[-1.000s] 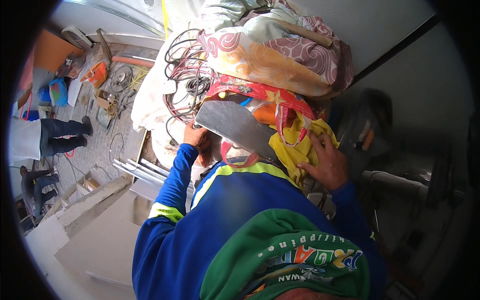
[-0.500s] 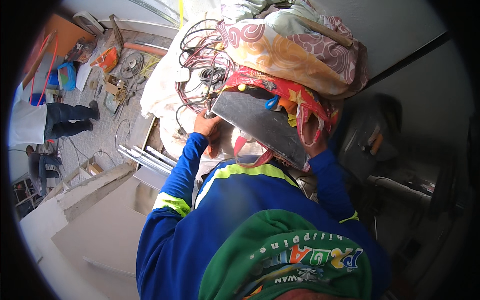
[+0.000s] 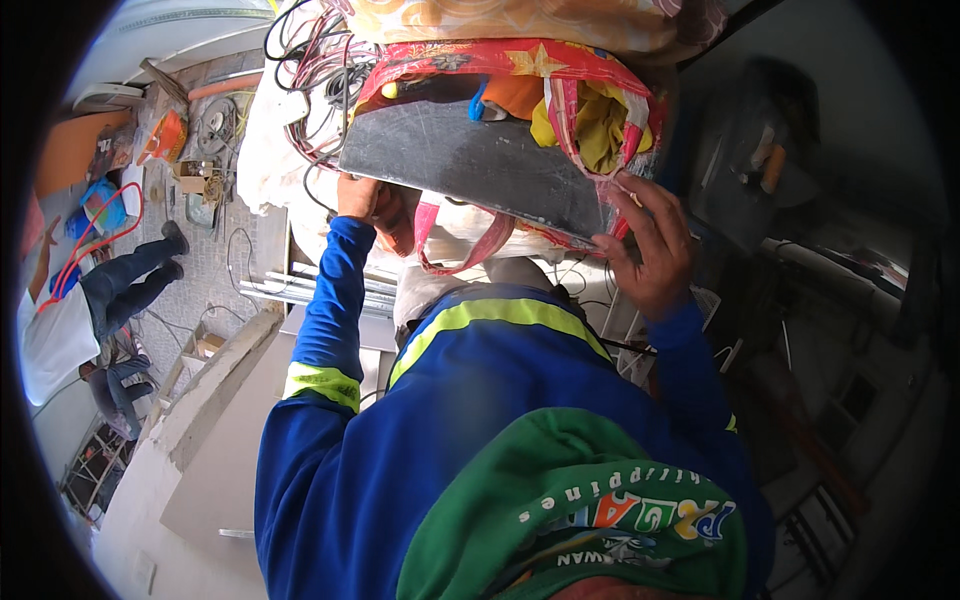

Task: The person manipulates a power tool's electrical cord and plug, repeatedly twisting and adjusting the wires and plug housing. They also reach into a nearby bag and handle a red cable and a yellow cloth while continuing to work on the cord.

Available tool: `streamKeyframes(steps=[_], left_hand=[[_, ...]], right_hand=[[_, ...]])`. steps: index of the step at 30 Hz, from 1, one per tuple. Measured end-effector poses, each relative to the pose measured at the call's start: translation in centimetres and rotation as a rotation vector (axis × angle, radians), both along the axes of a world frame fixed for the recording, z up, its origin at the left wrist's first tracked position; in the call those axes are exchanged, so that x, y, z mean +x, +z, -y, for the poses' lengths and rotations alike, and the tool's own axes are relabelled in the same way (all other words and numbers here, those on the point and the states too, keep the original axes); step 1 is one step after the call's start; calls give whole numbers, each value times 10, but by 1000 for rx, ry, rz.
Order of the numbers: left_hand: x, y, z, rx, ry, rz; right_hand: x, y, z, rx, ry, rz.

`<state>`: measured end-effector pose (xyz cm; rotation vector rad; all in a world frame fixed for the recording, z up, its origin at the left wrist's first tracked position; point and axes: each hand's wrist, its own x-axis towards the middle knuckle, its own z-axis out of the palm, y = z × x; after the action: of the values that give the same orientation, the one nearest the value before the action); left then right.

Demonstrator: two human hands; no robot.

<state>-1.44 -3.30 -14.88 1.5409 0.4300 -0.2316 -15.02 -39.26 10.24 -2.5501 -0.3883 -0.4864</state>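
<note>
A dark grey flat panel (image 3: 470,150) lies slanting across the mouth of a red patterned bag (image 3: 450,58) with pink-and-white strap handles. My left hand (image 3: 357,196) is closed at the panel's left corner, its fingertips partly hidden beneath. Beside that hand is an orange-brown object (image 3: 397,225), its kind unclear. My right hand (image 3: 655,245) is at the panel's right end, thumb and fingers apart, the fingertips by the base of a bag handle (image 3: 565,125). Inside the bag show yellow cloth (image 3: 595,130), an orange item (image 3: 515,97) and something blue (image 3: 477,100).
Coiled cables (image 3: 325,85) lie left of the bag on whitish sheeting. Patterned cloth (image 3: 520,20) is heaped beyond it. Metal lengths (image 3: 320,285) lie near my left forearm. At far left a person in dark trousers (image 3: 135,270) is among scattered tools and boxes.
My right hand has come out from behind the bag handle and its fingers have spread. The bag and panel appear higher in view, with more yellow cloth showing.
</note>
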Motion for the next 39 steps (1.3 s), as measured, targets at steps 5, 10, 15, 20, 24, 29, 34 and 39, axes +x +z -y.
streamKeyframes(steps=[5,10,15,20,24,29,34,39], left_hand=[[-3,22,6,49,-15,-69],[-4,34,9,-12,-33,-160],[-1,10,3,-82,2,-38],[-1,2,0,-137,-17,4],[0,15,7,1,-43,-59],[0,27,14,19,-84,-102],[1,31,15,18,-86,-93],[0,34,15,-47,-108,-31]], right_hand=[[21,-22,-41,-207,30,-374],[36,6,13,-70,39,-37],[29,14,1,-145,179,-154],[-9,-25,-80,-139,184,-38],[17,-39,-88,-112,183,53],[60,25,-59,250,46,95],[129,115,-45,40,14,459],[175,126,-17,466,-19,400]])
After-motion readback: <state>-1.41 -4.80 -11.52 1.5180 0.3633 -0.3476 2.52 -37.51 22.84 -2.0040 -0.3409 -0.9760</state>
